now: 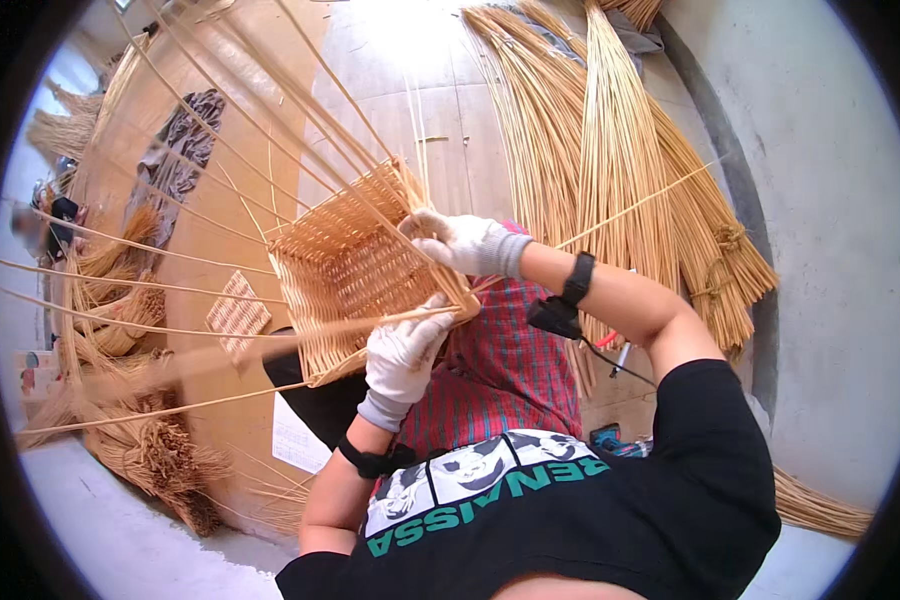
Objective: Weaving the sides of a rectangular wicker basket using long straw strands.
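The wicker basket (350, 275) extends leftward from both grips. The left hand (402, 355) clasps its near rim, the right hand (462, 243) its right rim.

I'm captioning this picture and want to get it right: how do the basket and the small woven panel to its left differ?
The basket has raised walls around a hollow; the woven panel looks flat. The basket looks larger than the panel. The left hand and right hand hold the basket, while neither touches the panel. Both are woven in a similar tan material.
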A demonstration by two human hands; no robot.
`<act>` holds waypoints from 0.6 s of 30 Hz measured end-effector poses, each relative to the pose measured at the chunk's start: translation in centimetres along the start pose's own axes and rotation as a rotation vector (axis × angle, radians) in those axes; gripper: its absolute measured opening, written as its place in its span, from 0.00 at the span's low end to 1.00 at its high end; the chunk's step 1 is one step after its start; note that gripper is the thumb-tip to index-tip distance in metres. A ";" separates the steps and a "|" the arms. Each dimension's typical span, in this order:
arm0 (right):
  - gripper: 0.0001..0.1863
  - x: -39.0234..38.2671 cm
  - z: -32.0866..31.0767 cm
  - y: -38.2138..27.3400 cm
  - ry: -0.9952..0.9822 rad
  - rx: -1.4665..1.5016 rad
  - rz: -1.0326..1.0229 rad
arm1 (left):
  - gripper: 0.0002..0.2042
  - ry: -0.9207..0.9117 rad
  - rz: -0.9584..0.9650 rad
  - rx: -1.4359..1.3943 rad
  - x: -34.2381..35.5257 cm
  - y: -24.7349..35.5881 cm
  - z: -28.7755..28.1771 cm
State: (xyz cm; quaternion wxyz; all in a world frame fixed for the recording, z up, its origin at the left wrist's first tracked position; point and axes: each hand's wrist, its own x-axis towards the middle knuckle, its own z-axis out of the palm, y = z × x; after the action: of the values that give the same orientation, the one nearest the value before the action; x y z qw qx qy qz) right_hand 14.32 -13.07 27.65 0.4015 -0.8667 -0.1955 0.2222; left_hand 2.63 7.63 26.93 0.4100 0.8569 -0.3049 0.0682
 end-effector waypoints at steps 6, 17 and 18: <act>0.36 -5.6 -1.2 -2.8 -0.094 -0.012 0.121 | 0.16 0.056 0.076 0.158 -0.8 -0.5 -0.7; 0.33 -4.5 0.7 0.1 -0.037 0.136 0.104 | 0.13 0.078 -0.119 0.198 -0.7 -0.6 0.5; 0.34 -4.7 -0.3 0.1 -0.156 0.139 0.098 | 0.13 0.079 -0.122 0.160 -0.6 -0.7 0.5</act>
State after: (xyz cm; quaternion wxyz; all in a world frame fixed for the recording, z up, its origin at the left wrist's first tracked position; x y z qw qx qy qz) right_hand 10.65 -15.73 28.77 0.4327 -0.8255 -0.1677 0.3212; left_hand 2.48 7.81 25.93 0.3552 0.9005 -0.2296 0.1009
